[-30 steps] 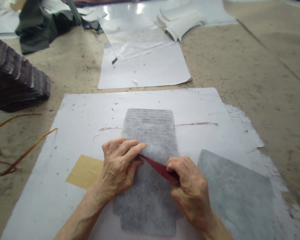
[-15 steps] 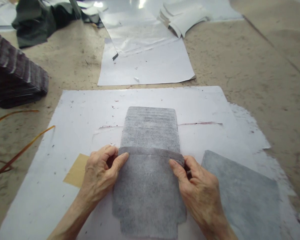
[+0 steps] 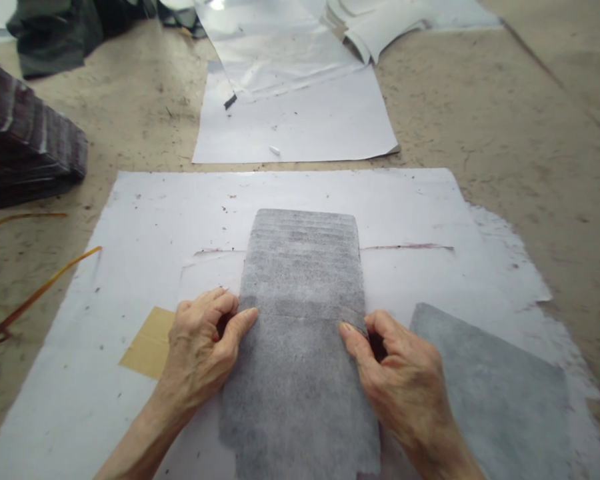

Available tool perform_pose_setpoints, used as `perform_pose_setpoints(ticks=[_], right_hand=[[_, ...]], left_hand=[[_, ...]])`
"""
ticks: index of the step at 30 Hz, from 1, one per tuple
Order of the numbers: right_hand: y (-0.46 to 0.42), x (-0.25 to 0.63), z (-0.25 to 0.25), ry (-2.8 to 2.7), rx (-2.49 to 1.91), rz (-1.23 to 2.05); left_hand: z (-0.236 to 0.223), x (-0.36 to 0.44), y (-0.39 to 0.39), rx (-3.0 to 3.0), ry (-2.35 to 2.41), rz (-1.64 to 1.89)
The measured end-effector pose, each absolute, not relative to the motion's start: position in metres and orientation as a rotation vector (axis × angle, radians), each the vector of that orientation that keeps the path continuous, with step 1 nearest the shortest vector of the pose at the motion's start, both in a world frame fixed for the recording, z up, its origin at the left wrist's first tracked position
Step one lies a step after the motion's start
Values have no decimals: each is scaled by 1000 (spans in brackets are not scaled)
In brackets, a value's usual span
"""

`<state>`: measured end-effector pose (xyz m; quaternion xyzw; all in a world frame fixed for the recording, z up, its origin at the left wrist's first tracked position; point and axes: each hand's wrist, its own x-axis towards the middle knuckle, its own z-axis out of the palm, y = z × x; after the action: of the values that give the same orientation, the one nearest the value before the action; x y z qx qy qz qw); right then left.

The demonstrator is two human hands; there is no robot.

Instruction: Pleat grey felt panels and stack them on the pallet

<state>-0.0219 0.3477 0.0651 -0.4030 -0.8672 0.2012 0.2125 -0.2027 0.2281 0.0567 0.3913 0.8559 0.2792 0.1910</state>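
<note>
A grey felt-like piece (image 3: pixel 303 280) with a rounded far end lies flat on a large white paper sheet (image 3: pixel 145 227). A faint crease runs across its middle, level with my thumbs. My left hand (image 3: pixel 200 353) rests at its left edge, fingers curled, thumb pressing on the grey surface. My right hand (image 3: pixel 400 380) is curled at the right edge, thumb tip on the fabric. Both hands pinch or press the piece's side edges.
A second grey piece (image 3: pixel 490 393) lies right of my right hand. A tan tape patch (image 3: pixel 147 340) sits beside my left hand. Beyond are another white sheet (image 3: pixel 300 127), folded white pieces (image 3: pixel 375 27), a dark ribbed stack (image 3: pixel 25 147), dark cloth (image 3: pixel 55 27) and orange strips (image 3: pixel 40 293).
One second ago the near flap was lifted, showing a red underside. Both hands folded it forward and pressed it down; now it lies flat with only a faint crease.
</note>
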Motion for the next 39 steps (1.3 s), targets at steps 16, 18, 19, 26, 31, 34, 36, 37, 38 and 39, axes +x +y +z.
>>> perform_pose_setpoints(ticks=[16,18,19,26,31,34,36,37,38,39], right_hand=[[343,-24,64,-2452,-1072,308],[343,-23,63,-2436,-1069,284],[345,-22,63,-2433,-1048,295],[365,-21,67,-2545,-920,444],[363,-24,67,-2498,-955,503],[358,-23,64,-2413,-963,585],[355,-22,61,-2377,-935,631],[354,-21,60,-2366,-919,644],[353,-19,58,-2357,-901,652],[353,-18,56,-2351,-886,661]], left_hand=[[56,-194,230,1218,2576,655],[54,-194,226,1241,2616,663],[52,-195,225,1242,2635,697],[49,-209,228,1481,2537,811],[50,-213,232,1612,2499,804],[50,-214,232,1684,2431,799],[49,-214,231,1708,2390,781],[49,-215,231,1706,2387,774],[50,-216,231,1702,2386,768],[50,-216,231,1694,2383,763]])
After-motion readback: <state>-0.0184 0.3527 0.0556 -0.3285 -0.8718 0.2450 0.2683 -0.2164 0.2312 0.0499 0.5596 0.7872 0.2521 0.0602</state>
